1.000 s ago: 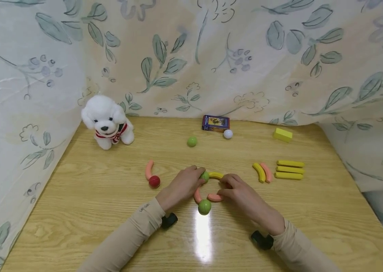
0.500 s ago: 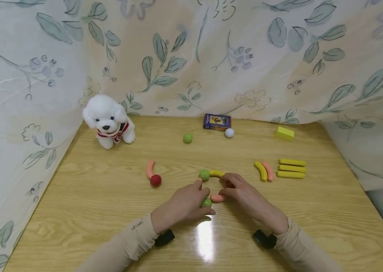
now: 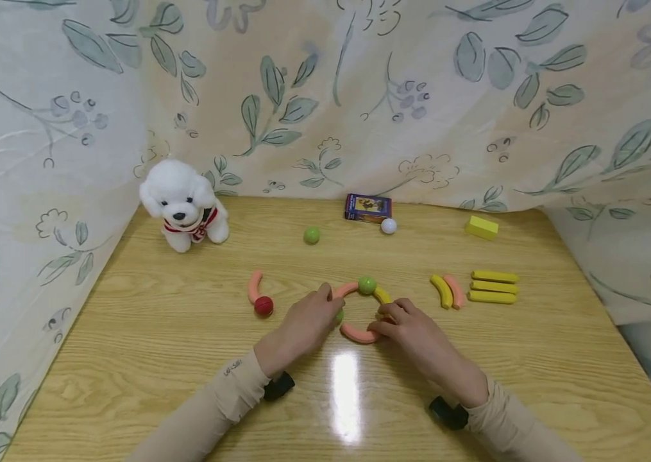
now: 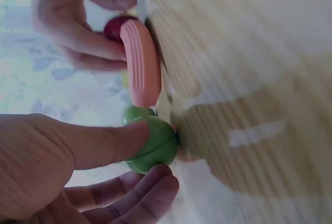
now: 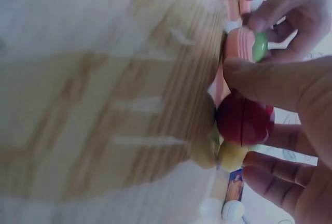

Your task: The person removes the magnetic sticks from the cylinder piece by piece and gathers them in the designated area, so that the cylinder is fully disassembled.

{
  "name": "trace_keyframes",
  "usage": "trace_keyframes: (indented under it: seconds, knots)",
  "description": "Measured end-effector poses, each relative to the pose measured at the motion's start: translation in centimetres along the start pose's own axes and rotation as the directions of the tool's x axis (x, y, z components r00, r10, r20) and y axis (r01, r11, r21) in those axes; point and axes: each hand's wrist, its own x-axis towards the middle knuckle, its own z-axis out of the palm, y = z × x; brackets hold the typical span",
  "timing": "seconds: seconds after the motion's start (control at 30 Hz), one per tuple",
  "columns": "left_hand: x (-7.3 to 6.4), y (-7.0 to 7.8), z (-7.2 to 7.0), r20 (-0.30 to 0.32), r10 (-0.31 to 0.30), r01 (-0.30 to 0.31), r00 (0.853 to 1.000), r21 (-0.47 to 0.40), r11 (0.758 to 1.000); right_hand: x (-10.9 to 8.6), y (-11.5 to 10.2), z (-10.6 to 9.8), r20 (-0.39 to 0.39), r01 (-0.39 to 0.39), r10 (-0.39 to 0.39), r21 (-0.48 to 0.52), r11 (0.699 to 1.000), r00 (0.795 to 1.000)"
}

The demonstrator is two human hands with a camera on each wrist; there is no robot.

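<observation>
My left hand [image 3: 302,326] pinches a green ball [image 4: 155,143] between thumb and fingers at the left of a small ring of pieces. On the ring's right side, my right hand [image 3: 423,343] holds a red ball [image 5: 244,120], mostly hidden in the head view. A curved pink piece [image 3: 358,335] spans the ring's near side between the two hands. Another curved pink piece [image 3: 346,289] leads from my left fingers up to a second green ball [image 3: 367,285]. From that ball a curved yellow piece [image 3: 382,294] runs down to my right fingers.
Left of the ring lie a pink piece [image 3: 254,286] and a red ball [image 3: 264,306]. To the right are curved pieces [image 3: 442,292] and yellow sticks [image 3: 492,287]. Farther back stand a plush dog [image 3: 181,205], green ball [image 3: 312,235], card box [image 3: 368,208], white ball [image 3: 388,226] and yellow block [image 3: 481,228].
The ring has turned clockwise. My left hand has gone from the far green ball to the near one, which has shifted left and away. The loose green ball at the back has rolled left.
</observation>
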Motion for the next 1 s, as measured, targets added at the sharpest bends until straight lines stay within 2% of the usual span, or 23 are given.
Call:
trace_keyframes:
  seconds: [0.23,0.37,0.47,0.57,0.7,0.83,1.0]
  knots:
    - [0.4,-1.0,-0.1,-0.005,-0.014,0.013,1.0,-0.067,0.998,0.3,-0.7,0.2,-0.042,0.049,-0.047,0.027,0.998,0.998]
    - [0.2,-0.9,-0.1,-0.011,-0.027,0.026,1.0,-0.09,0.996,0.5,-0.6,0.2,-0.037,0.037,-0.036,0.03,0.999,0.999]
    - [-0.1,-0.5,-0.2,-0.034,-0.017,0.016,0.999,-0.031,0.999,0.5,-0.5,-0.1,-0.029,0.022,-0.021,0.041,0.999,0.999]
    - [-0.4,0.1,-0.2,-0.038,0.079,-0.078,0.996,0.043,0.996,0.5,-0.4,-0.3,-0.011,0.012,-0.011,0.062,0.998,1.0]
    - [-0.8,0.9,0.2,-0.001,0.207,-0.206,0.978,0.119,0.971,0.8,-0.6,-0.2,-0.009,0.02,-0.019,0.089,0.996,1.0]
    - [-0.6,1.7,0.9,0.017,0.228,-0.227,0.974,0.19,0.955,0.8,-0.9,0.0,-0.013,0.01,-0.008,0.106,0.994,1.0]
    - [-0.3,2.2,1.5,0.024,0.211,-0.211,0.977,0.225,0.951,0.8,-1.2,-0.1,0.03,-0.012,0.008,0.142,0.99,1.0]
